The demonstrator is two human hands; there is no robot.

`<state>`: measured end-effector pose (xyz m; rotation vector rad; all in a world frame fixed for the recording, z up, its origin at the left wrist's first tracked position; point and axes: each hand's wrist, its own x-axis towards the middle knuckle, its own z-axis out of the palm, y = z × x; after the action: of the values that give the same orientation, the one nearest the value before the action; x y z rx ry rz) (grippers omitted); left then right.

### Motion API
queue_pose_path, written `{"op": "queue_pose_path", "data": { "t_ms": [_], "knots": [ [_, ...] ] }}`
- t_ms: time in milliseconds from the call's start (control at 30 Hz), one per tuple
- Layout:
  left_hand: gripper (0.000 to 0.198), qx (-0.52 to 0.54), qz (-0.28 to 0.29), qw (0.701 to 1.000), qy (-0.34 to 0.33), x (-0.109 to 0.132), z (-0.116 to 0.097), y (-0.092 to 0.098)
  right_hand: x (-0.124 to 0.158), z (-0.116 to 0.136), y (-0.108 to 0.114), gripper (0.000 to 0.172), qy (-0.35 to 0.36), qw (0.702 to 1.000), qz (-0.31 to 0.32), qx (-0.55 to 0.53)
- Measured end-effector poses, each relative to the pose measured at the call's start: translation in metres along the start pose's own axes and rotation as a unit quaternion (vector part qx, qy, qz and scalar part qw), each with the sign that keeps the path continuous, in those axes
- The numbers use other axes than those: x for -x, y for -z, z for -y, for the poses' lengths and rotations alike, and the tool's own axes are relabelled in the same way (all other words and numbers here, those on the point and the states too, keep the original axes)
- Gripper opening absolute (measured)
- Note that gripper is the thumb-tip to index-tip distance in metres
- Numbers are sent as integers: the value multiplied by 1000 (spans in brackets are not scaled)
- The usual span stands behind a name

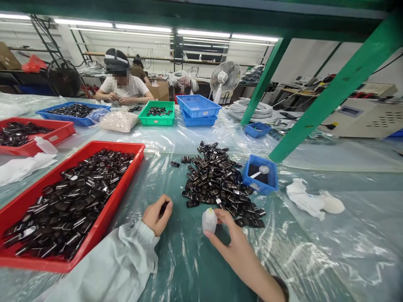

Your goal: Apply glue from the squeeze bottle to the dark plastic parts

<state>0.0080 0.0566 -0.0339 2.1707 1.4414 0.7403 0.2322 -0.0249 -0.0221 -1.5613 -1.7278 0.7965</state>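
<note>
Between the thumb and fingers of my left hand (158,214) is a small black plastic part (163,209), mostly hidden by the fingers. My right hand (231,235) grips a small white squeeze bottle (209,221) with a yellowish tip, held upright over the table. Just beyond both hands lies a loose pile of glossy black parts (214,172). To the left, a long red tray (126,201) holds many more of the same kind of black parts.
Right of the pile stands a blue bin (271,184) with a white scoop (263,170) in it. White crumpled cloth (304,197) lies farther right. A green post (302,121) slants down to the table. Opposite, a person (126,88) works near a green tray (157,121) and stacked blue trays (200,111).
</note>
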Motion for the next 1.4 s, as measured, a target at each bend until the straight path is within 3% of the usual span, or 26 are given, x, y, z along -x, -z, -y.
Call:
{"op": "queue_pose_path", "data": {
  "t_ms": [267, 367, 500, 800, 1100, 1400],
  "knots": [
    [25, 87, 55, 995, 13, 31, -16, -6, 14, 8, 2, 32, -25, 993, 43, -106],
    [25, 105, 69, 992, 0, 35, -16, -4, 18, 7, 3, 32, -48, 988, 25, -146],
    [28, 150, 67, 986, -33, 35, -17, 3, 18, 7, 6, 24, -18, 982, -29, -183],
    [29, 287, 38, 955, -70, 37, -18, 7, 20, 5, 10, 26, -19, 969, -37, -242],
    [23, 302, 25, 951, -64, 43, -23, 7, 19, 13, 9, 29, -35, 967, -52, -245],
    [25, 288, 33, 947, -137, 43, -26, 9, 20, 21, 11, 46, -53, 972, -50, -225]
  ]
}}
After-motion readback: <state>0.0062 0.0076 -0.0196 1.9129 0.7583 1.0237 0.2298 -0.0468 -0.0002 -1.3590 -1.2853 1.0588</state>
